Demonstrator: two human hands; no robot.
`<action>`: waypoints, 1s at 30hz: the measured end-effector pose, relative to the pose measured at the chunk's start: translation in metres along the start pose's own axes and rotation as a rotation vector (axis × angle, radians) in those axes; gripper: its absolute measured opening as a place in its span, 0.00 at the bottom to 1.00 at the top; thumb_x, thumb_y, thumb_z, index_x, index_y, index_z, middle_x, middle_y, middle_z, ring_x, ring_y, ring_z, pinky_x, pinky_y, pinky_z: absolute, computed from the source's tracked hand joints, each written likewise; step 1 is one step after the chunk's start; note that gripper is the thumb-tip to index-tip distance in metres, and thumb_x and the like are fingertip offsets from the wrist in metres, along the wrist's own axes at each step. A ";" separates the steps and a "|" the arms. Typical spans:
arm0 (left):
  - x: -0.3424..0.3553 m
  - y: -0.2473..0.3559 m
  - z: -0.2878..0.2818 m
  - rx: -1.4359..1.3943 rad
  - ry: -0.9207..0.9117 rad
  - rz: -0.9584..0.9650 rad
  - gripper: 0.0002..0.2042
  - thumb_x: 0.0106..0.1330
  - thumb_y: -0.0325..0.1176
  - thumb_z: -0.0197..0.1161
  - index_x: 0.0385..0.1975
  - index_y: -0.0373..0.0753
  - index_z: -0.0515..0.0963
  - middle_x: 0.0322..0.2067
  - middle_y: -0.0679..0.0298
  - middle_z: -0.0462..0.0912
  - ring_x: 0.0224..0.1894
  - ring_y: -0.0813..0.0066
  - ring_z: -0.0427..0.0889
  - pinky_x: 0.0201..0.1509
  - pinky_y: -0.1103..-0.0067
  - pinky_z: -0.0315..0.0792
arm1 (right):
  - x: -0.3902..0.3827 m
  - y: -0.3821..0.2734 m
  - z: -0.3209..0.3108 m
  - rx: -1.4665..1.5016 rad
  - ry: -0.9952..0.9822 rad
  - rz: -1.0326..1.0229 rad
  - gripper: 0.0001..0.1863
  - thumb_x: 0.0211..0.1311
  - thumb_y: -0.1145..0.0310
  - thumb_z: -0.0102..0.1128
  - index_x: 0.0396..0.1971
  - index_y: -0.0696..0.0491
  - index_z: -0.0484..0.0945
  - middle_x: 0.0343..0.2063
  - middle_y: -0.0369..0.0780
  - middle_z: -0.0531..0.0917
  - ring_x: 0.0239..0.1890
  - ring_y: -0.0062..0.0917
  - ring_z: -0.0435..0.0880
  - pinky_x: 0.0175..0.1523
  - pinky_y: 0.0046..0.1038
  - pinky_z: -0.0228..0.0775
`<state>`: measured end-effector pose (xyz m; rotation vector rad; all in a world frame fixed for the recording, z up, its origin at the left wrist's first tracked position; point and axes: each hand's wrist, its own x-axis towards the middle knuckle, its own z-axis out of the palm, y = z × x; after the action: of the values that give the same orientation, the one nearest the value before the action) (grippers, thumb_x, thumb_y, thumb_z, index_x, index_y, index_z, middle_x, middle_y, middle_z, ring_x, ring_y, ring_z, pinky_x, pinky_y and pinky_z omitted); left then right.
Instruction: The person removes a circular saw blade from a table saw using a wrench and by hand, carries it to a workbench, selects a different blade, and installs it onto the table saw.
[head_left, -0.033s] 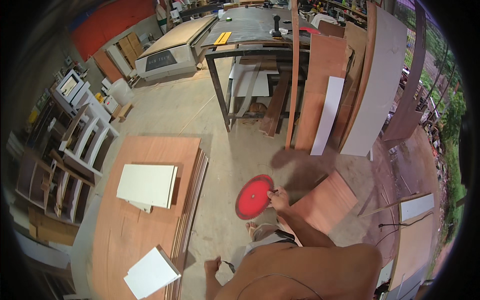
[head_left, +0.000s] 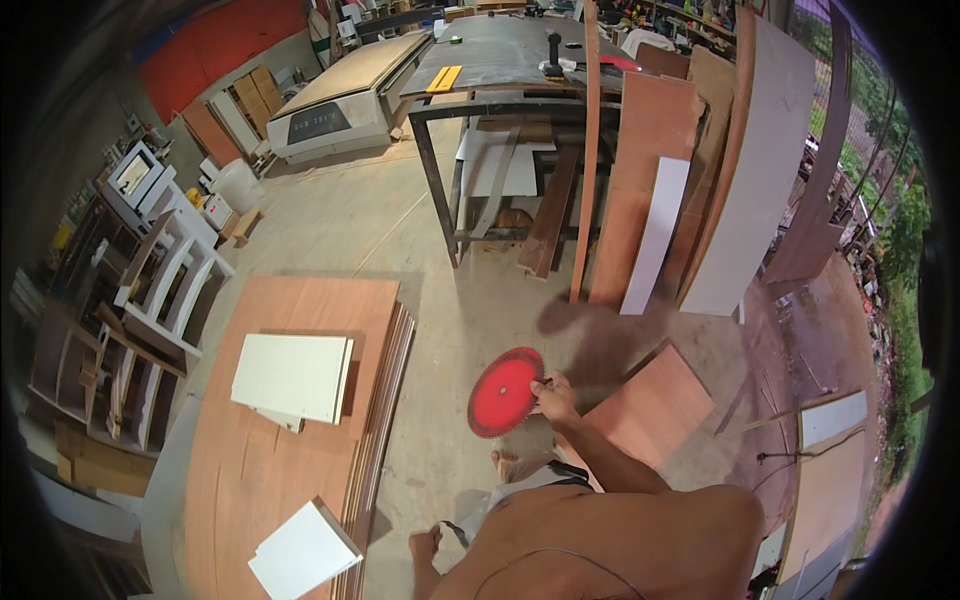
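Saw blade [head_left: 500, 395]: red, round, in the air, beyond the right edge of the plywood stack [head_left: 285, 470].
Right hand [head_left: 556, 394]: thumb and fingers closed on the blade's right rim.
Left hand [head_left: 425, 544]: fingers curled in; cannot tell whether it holds anything.
White boards [head_left: 288, 373]: on the stack, toward its far edge.

Mounted on my head, the wide fisheye camera faces down and forward. It sits close above my torso [head_left: 620, 530], farther from my right fingers [head_left: 558, 384], and well back from the worktop [head_left: 500, 52] ahead.
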<state>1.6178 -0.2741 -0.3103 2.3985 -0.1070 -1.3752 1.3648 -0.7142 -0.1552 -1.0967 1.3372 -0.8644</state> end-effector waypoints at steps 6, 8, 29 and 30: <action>0.061 0.136 -0.033 0.041 -0.072 -0.053 0.20 0.69 0.48 0.61 0.21 0.40 0.82 0.16 0.63 0.78 0.14 0.72 0.72 0.20 0.67 0.66 | 0.115 -0.117 0.106 0.097 -0.058 0.013 0.16 0.67 0.69 0.64 0.45 0.65 0.72 0.38 0.47 0.81 0.37 0.31 0.87 0.34 0.38 0.89; 0.093 0.185 -0.043 0.060 -0.096 -0.017 0.18 0.67 0.47 0.62 0.21 0.40 0.82 0.16 0.63 0.78 0.15 0.72 0.73 0.20 0.67 0.66 | 0.161 -0.138 0.136 0.141 -0.055 -0.031 0.16 0.67 0.69 0.64 0.46 0.65 0.73 0.37 0.47 0.82 0.37 0.31 0.87 0.33 0.38 0.89; 0.378 0.865 -0.302 -0.568 0.165 0.579 0.16 0.78 0.42 0.59 0.39 0.32 0.81 0.20 0.67 0.75 0.16 0.81 0.71 0.16 0.83 0.64 | 0.598 -0.491 0.228 0.660 0.247 -0.457 0.07 0.73 0.69 0.62 0.44 0.54 0.77 0.36 0.36 0.85 0.35 0.21 0.86 0.39 0.27 0.84; 0.391 0.869 -0.287 -0.561 0.150 0.548 0.17 0.78 0.43 0.59 0.39 0.32 0.82 0.19 0.68 0.73 0.15 0.81 0.70 0.16 0.83 0.63 | 0.628 -0.500 0.223 0.649 0.279 -0.481 0.09 0.73 0.68 0.62 0.46 0.55 0.77 0.37 0.37 0.86 0.37 0.22 0.87 0.42 0.28 0.84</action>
<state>2.1662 -1.0959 -0.1918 1.8071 -0.2740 -0.8290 1.6931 -1.4319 0.1105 -0.7951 0.8954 -1.7155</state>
